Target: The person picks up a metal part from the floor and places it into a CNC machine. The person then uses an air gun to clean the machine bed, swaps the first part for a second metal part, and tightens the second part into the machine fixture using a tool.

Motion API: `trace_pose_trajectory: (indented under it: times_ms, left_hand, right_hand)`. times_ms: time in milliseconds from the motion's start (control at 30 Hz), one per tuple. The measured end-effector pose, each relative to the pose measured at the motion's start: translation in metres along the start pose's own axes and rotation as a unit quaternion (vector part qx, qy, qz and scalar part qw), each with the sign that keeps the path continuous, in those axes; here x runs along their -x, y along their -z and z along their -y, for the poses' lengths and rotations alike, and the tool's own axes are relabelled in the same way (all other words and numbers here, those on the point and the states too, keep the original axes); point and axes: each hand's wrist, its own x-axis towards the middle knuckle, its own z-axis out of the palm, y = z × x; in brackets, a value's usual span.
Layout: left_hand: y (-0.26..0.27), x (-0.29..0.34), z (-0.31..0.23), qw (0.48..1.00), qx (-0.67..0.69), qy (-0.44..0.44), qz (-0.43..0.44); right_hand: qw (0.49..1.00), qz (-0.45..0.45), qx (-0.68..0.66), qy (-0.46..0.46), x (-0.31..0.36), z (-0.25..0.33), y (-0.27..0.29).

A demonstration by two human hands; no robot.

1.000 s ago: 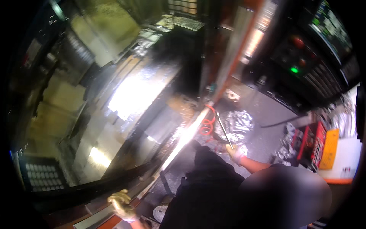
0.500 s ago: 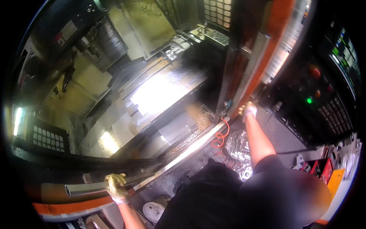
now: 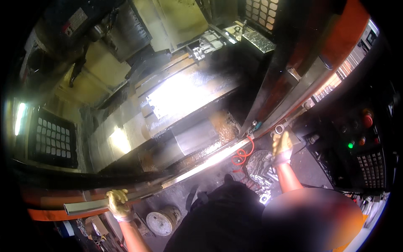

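Note:
My left hand [image 3: 119, 203], in a yellowish work glove, is wrapped around a metal tube handle [image 3: 86, 206] along the orange-edged machine door at lower left. The tube's open end points left. On the right, my gloved right hand [image 3: 282, 145] is just below a pale round ring [image 3: 279, 129], which looks like a tube end, beside the other door's edge. Its fingers look bunched and partly bent; whether they grip the ring cannot be made out. Between my hands lies the machine's sill [image 3: 205, 164], with the wet, brightly lit machine interior beyond.
A coiled red air hose [image 3: 241, 155] hangs from the sill near my right hand. Metal parts [image 3: 260, 168] and a round drum [image 3: 160, 222] stand by my body. At right is a control panel [image 3: 359, 134] with a green light and red knob. Mist blurs the machine bed [image 3: 176, 96].
The view has turned, so the right door and panel appear lower and further right. My right hand appears lower, with the ring now plain above it. My left hand stays on the handle.

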Motion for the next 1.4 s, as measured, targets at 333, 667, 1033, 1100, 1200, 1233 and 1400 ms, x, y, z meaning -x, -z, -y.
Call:
trace_pose_trajectory:
  times_ms: [333,667,1033,1100,1200,1233,1400]
  left_hand:
    - [0.009,-0.002,-0.001,0.999,-0.006,0.015,-0.029]
    - [-0.026,0.001,0.015,0.988,0.082,0.029,0.127]
    - [-0.038,-0.013,0.067,0.923,-0.076,-0.002,0.376]
    - [-0.024,-0.014,0.069,0.913,-0.108,-0.099,0.38]
    - [-0.008,-0.012,0.074,0.91,-0.126,-0.143,0.368]
    - [-0.006,-0.011,0.075,0.915,-0.118,-0.128,0.363]
    - [0.003,-0.007,0.069,0.934,-0.073,-0.125,0.327]
  right_hand:
    - [0.946,0.035,-0.197,0.254,0.046,0.18,-0.13]
    - [0.949,0.003,-0.19,0.253,0.1,0.161,-0.165]
    - [0.951,0.062,-0.247,0.176,0.21,0.105,-0.232]
    - [0.953,0.043,-0.241,0.176,0.232,0.101,-0.244]
    - [0.955,0.043,-0.227,0.185,0.252,0.086,-0.254]
    - [0.954,0.044,-0.224,0.194,0.255,0.079,-0.257]
    - [0.959,0.07,-0.194,0.191,0.285,0.063,-0.271]
